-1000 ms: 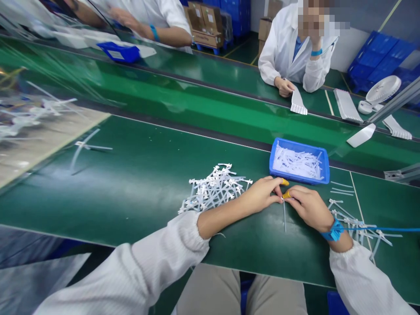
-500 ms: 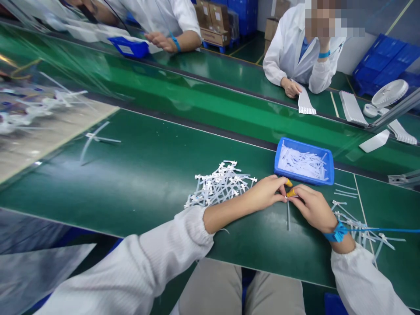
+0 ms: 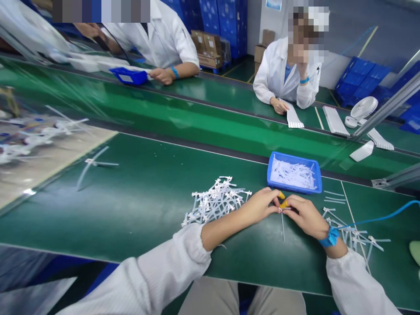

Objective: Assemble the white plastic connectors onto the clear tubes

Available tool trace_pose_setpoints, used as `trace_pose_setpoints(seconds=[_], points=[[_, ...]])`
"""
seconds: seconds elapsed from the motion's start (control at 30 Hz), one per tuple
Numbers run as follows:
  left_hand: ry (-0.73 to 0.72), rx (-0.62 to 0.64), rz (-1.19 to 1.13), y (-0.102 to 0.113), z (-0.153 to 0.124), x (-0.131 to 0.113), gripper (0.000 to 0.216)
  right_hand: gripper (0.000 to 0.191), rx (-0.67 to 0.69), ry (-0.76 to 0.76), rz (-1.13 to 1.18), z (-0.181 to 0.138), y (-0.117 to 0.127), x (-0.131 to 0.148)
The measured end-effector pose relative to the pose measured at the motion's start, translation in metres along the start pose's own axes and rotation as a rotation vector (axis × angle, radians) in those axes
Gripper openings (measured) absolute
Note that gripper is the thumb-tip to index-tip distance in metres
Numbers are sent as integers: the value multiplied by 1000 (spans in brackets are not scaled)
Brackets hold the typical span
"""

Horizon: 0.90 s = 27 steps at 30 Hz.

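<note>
My left hand and my right hand meet fingertip to fingertip over the green bench, both closed in a pinch. Between them is a small white connector, largely covered by the fingers. A thin translucent tube points down from it toward the bench edge. Yellow finger cots cover a fingertip on each hand. Left of my left hand lies a pile of tubes with white connectors. Just beyond the hands stands a blue tray holding many short whitish strips.
Several loose tubes and a smaller group of joined pieces lie to the right. One joined piece lies far left. A blue cord runs from my right wristband. Two people sit across the bench, near a white fan.
The camera view has tilted up a little, so the bench appears lower. Both hands keep the same pinch on the connector and tube. The wrist cord now curves upward.
</note>
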<state>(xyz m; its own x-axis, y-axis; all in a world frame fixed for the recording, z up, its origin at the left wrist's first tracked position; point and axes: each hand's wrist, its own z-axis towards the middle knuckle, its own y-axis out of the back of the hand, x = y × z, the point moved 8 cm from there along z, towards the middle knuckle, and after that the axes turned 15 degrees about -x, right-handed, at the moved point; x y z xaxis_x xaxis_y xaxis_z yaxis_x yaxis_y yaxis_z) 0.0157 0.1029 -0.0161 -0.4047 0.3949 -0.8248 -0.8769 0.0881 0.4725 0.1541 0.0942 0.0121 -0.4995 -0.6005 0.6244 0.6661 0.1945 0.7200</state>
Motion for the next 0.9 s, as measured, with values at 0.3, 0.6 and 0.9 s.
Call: trace_pose_setpoints(seconds=[0.3, 0.6, 0.9], points=[[-115, -45, 46, 4, -6, -19, 20, 16, -254, -179, 229, -1, 28, -6], [-4, -80, -120, 10, -8, -26, 15, 32, -534, -279, 524, -10, 44, -10], [-55, -176, -139, 21, -11, -30, 25, 32, -344, -327, 635, -12, 16, -6]])
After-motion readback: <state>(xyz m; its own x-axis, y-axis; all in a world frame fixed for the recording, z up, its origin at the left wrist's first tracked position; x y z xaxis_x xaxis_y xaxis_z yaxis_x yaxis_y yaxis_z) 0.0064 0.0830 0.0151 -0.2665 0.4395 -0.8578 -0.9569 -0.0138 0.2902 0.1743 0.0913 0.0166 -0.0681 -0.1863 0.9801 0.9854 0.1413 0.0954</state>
